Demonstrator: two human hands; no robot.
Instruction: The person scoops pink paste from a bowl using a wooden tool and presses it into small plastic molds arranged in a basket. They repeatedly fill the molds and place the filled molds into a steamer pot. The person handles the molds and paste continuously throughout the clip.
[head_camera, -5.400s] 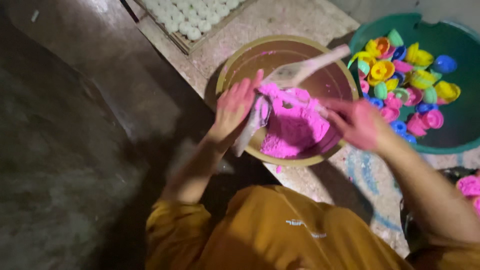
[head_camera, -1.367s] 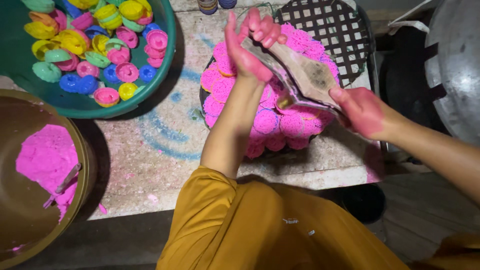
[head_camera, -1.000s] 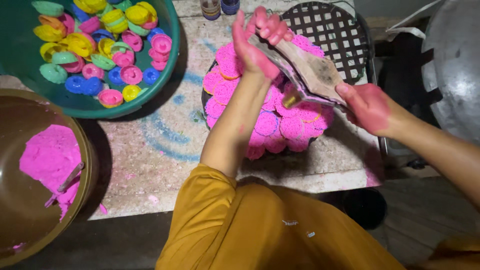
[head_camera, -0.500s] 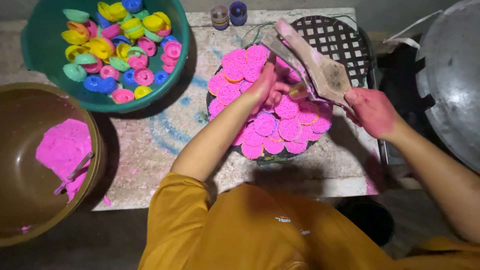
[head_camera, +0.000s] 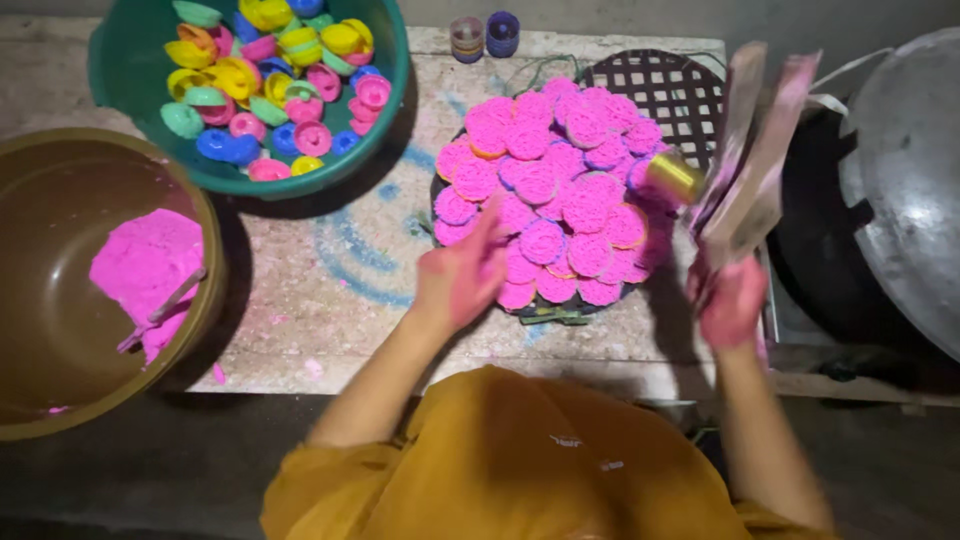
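Press tool: a long hinged wooden press dusted with pink powder (head_camera: 752, 160), with a brass cylinder (head_camera: 673, 176) at its side, raised above the right hand and standing just right of the pink pile.
Right hand: the pink-stained right hand (head_camera: 733, 300) is closed around the lower handle ends of the press, whose two arms fan apart above it.
Left hand: the left hand (head_camera: 462, 275), also stained pink, is loosely spread, fingers reaching forward, fingertips touching or just over the near-left edge of the pile; it holds nothing.
Pink pile: round coiled pink noodle cakes (head_camera: 555, 185), heaped in overlapping layers on a dark round woven tray (head_camera: 672, 88), directly ahead of the left hand and left of the right.
Handling, cakes: they look soft, moist and easily crushed; best lifted from underneath or by the small coloured mould under each, not pinched.
Handling, press: stiff and fairly light by the look of it, possibly slick with powder; take it by the handle ends.
Left of the left hand: a brown round basin (head_camera: 70, 210) holding pink dough.
Ahead-left: a green plastic tub (head_camera: 385, 120) of small multicoloured plastic moulds (head_camera: 270, 85).
Far right: a large grey metal lid (head_camera: 905, 190).
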